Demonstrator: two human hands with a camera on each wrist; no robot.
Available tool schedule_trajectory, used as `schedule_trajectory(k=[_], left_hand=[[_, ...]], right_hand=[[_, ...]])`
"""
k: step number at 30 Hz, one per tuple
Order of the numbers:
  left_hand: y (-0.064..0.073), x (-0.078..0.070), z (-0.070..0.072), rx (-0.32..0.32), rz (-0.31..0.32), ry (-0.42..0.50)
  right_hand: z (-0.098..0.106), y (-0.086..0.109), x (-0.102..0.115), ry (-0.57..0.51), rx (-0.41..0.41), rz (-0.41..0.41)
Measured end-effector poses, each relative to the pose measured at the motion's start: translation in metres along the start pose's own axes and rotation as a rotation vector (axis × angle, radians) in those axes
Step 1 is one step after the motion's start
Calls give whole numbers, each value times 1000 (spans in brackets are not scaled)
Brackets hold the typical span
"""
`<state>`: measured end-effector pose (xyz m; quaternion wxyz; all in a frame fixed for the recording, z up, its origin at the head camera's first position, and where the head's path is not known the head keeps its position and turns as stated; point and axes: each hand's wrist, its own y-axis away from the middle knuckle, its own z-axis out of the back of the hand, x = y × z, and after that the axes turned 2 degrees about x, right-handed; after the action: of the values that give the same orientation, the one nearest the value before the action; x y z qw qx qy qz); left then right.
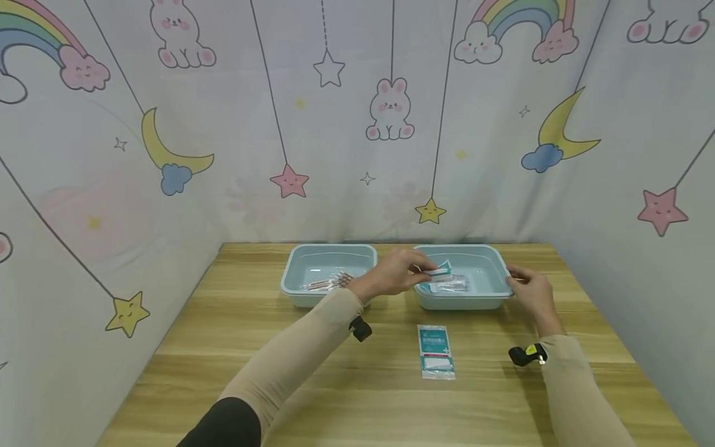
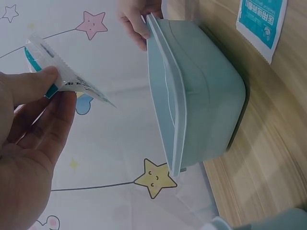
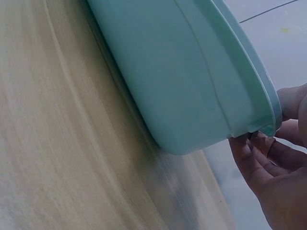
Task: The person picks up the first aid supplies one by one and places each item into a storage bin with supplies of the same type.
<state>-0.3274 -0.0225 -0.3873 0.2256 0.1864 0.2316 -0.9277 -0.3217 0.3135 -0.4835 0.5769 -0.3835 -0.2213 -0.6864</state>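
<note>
My left hand (image 1: 393, 271) pinches a teal-and-white packet (image 1: 441, 271) between thumb and fingers, above the left part of the right-hand light-blue plastic basin (image 1: 461, 303). In the left wrist view, the held packet (image 2: 64, 76) tilts, with its free end pointing away from the palm. Beneath it, inside the basin, lie clear-and-teal packets (image 1: 454, 285). My right hand (image 1: 533, 295) grips the basin's right end; in the right wrist view its thumb is over the rim and the fingers (image 3: 252, 167) curl under it. A flat teal-and-white packet (image 1: 436, 352) lies on the table in front of this basin.
A second light-blue basin (image 1: 304, 300) stands to the left, behind my left forearm, holding several thin clear-wrapped brownish items (image 1: 329, 283). Both basins sit near the back edge of the wooden table (image 1: 223, 347). A printed curtain (image 1: 346, 143) hangs behind and along both sides.
</note>
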Motion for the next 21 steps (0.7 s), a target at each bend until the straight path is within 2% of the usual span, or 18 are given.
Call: schedule_trajectory(k=[6, 10, 16, 21], left_hand=[[-4, 3, -5, -6, 4, 28], [-9, 8, -13, 37, 73, 14], [-10, 12, -28, 153, 197, -118], [-5, 13, -31, 149, 207, -106]], right_hand=[[0, 1, -1, -14, 15, 1], [0, 0, -1, -16, 29, -8], [0, 1, 0, -8, 27, -13], [0, 2, 0, -16, 23, -13]])
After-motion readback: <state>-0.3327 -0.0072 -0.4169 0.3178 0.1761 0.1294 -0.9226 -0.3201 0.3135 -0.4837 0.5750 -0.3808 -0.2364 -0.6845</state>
